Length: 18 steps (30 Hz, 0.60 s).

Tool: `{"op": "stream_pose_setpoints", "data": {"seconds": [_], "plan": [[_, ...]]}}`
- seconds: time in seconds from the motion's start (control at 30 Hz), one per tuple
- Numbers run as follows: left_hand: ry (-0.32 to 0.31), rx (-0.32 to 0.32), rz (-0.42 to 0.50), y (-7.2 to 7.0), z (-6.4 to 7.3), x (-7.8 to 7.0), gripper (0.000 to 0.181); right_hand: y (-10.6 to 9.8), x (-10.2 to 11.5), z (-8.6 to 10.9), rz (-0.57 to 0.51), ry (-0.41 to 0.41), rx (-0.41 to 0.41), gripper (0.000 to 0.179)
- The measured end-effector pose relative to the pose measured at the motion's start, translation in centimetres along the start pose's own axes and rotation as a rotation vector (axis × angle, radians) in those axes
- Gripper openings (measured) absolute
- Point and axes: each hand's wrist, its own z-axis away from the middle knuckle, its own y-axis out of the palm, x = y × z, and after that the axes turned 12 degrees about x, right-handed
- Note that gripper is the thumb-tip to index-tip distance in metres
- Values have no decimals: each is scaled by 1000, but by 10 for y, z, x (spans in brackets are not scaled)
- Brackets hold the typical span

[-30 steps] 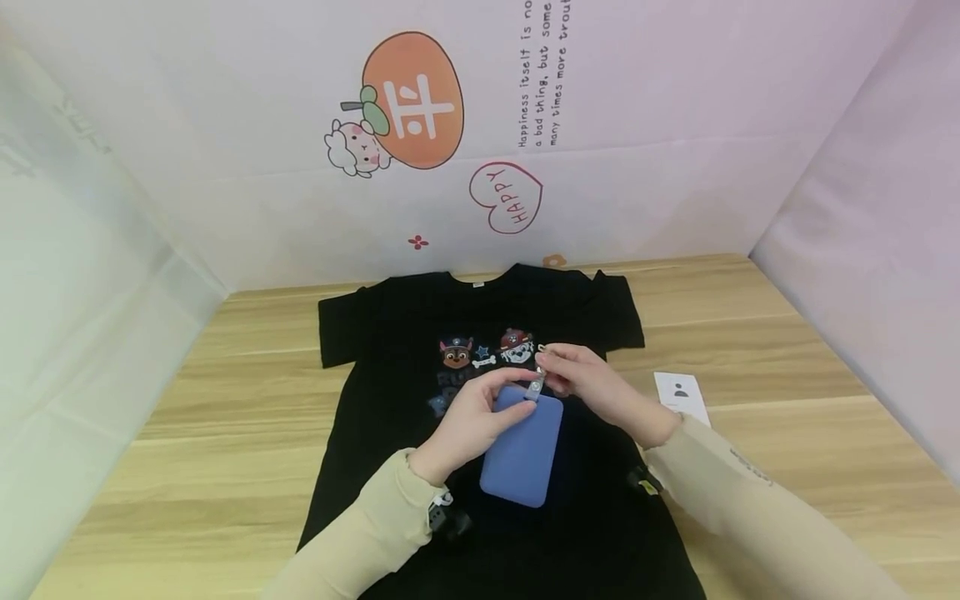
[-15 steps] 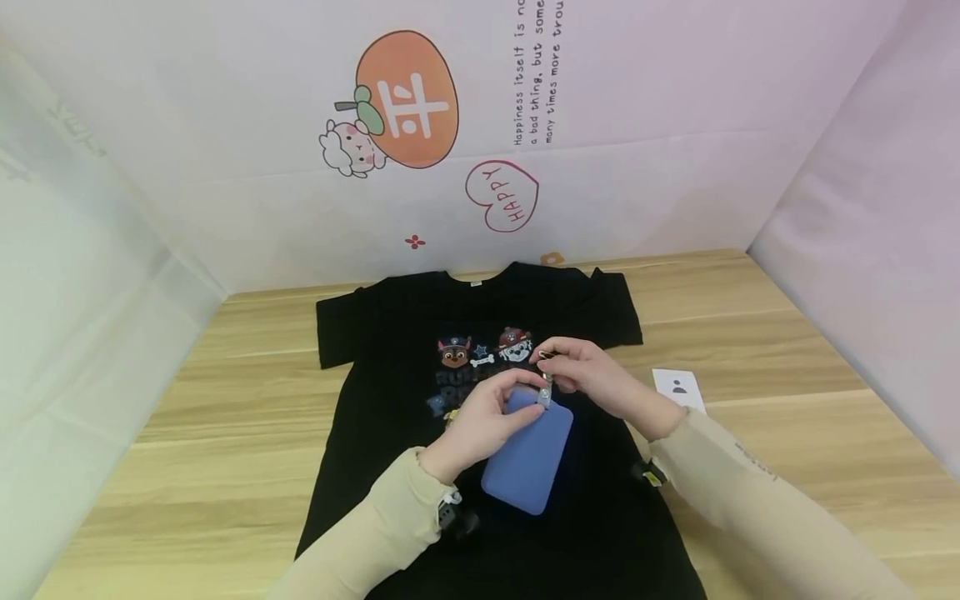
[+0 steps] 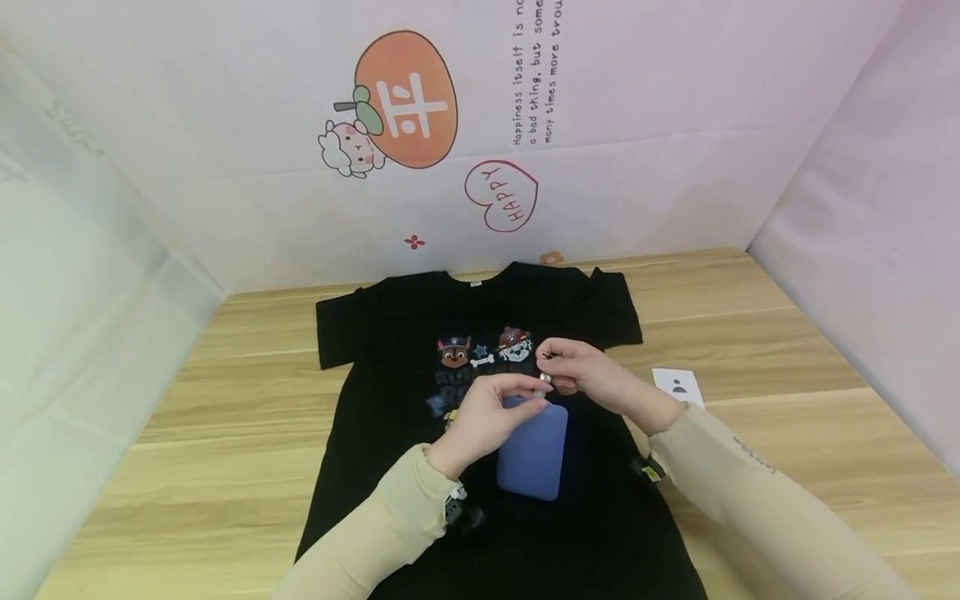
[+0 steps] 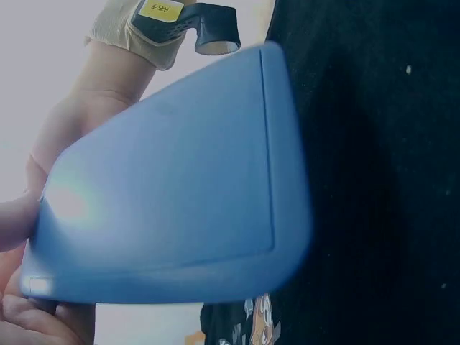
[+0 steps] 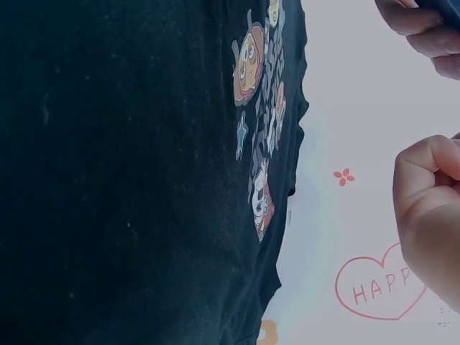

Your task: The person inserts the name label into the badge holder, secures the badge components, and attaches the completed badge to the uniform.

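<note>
A blue badge holder (image 3: pixel 532 454) hangs a little above the black T-shirt (image 3: pixel 405 500) in the head view. My left hand (image 3: pixel 480 421) pinches the strap at the holder's top between thumb and forefinger. My right hand (image 3: pixel 588 377), just beyond it, grips the small metal clip (image 3: pixel 545 378) at the strap's end; fingers partly hide the clip. In the left wrist view the badge holder (image 4: pixel 165 172) fills the middle, its flat side with a raised border facing the camera. The right wrist view shows my right hand (image 5: pixel 431 208) with curled fingers.
The T-shirt lies spread out on the wooden table (image 3: pixel 195 433), its cartoon print (image 3: pixel 480 354) facing up. A white card (image 3: pixel 678 385) with a dark figure lies beyond my right forearm. Printed white cloth (image 3: pixel 645 150) walls the back and both sides.
The badge holder has tilted back and forth and now hangs more upright. Both hands have shifted slightly, staying at its strap and clip. The T-shirt stays in place.
</note>
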Motion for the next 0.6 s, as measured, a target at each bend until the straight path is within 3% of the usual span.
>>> {"op": "stream_pose_setpoints", "data": {"seconds": [0.23, 0.4, 0.6], "plan": [[38, -28, -23, 2, 0, 0, 9, 1, 0, -1, 2, 14, 35, 15], [60, -79, 30, 4, -2, 1, 5, 4, -2, -1, -53, -39, 30, 17], [37, -110, 87, 6, 0, 2, 4, 4, -9, 1, -143, -113, 82, 14]]}}
